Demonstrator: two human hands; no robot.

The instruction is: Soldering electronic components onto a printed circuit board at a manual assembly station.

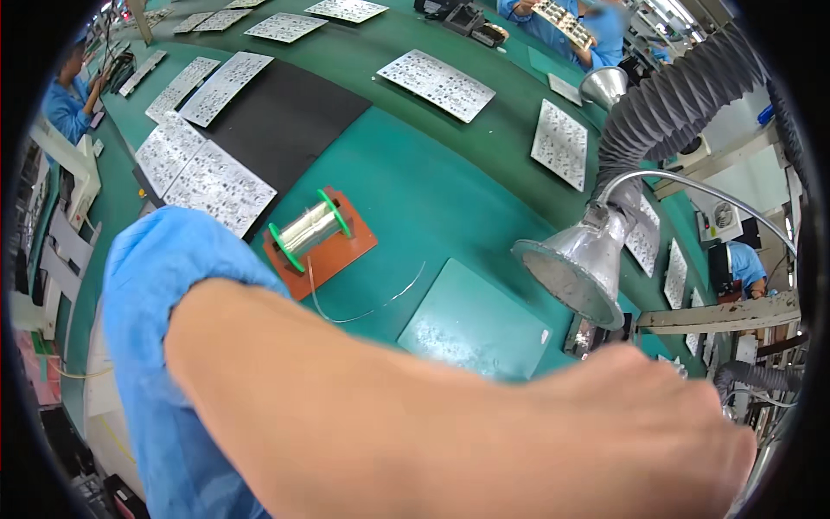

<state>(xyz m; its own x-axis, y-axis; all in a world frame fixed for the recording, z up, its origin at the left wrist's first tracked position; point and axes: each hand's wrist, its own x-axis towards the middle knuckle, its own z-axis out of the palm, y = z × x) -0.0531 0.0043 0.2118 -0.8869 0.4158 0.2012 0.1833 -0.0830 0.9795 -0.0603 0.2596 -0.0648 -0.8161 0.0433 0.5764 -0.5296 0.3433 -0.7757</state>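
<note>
Left forearm (363, 406) cuts right across the view, blue sleeve (138, 285) bunched at the elbow. Left hand (644, 424) sits lower right, blurred, back up – looks curled, but the fingers are hidden, so can't tell if it grips anything. Right hand is out of view.

Nearest the hand: a dark box (577, 336) with metal parts, just beyond the knuckles and partly covered, plus the small green mat (462, 298), speckled, on the green table (415, 173). The funnel (579, 268) hangs over that side.

Progress – hard to pin down. No board on the visible part of the small mat, so probably between pieces. The spool (313, 230) sits on its brown block (356, 233), some loose wire (354, 320) drawn off it: supply looks set out. Two boards (216, 186) lie side by side near the sleeve, others (437, 84) farther up; can't tell finished from waiting. What's left likely depends on those – no count possible.
</note>
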